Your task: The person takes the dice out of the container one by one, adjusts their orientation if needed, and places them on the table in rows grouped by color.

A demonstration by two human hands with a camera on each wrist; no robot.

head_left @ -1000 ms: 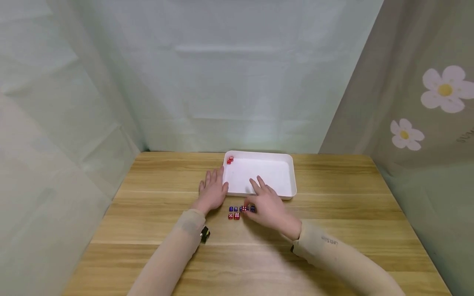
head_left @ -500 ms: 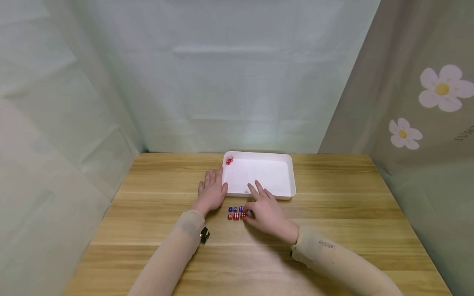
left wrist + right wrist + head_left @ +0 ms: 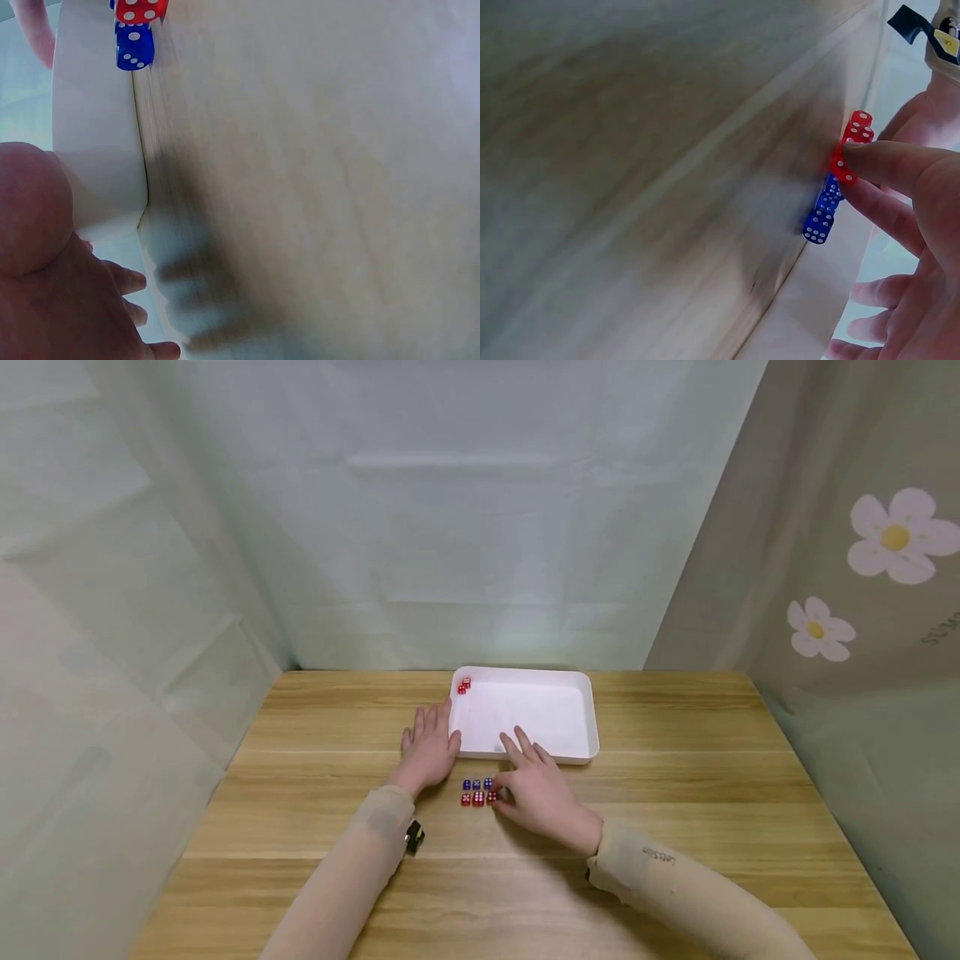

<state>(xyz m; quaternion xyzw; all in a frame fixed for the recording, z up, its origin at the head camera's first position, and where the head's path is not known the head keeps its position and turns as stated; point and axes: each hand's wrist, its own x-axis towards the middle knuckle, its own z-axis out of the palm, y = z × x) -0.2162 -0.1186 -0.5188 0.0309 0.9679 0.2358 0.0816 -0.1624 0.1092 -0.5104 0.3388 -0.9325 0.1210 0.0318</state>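
My right hand (image 3: 542, 793) pinches a red die (image 3: 843, 169) between thumb and index finger, its other fingers spread toward the tray. That die stands at the right end of a front row, beside two more red dice (image 3: 472, 799). Just behind runs a row of blue dice (image 3: 477, 784), its right part hidden by my right hand. My left hand (image 3: 431, 749) lies with fingers extended along the left side of a white tray (image 3: 597, 727), thumb near the tray's front left corner. In the left wrist view, a blue die (image 3: 135, 49) and a red die (image 3: 140, 10) show at the top.
Several red dice (image 3: 463, 686) sit together in the tray's far left corner. The tray stands on a wooden table (image 3: 675, 777), near its back edge. Pale curtains (image 3: 480, 527) hang behind and at both sides.
My right hand has brought the red die from over the blue row toward me, to the right end of the red row. My left hand stays at the tray.
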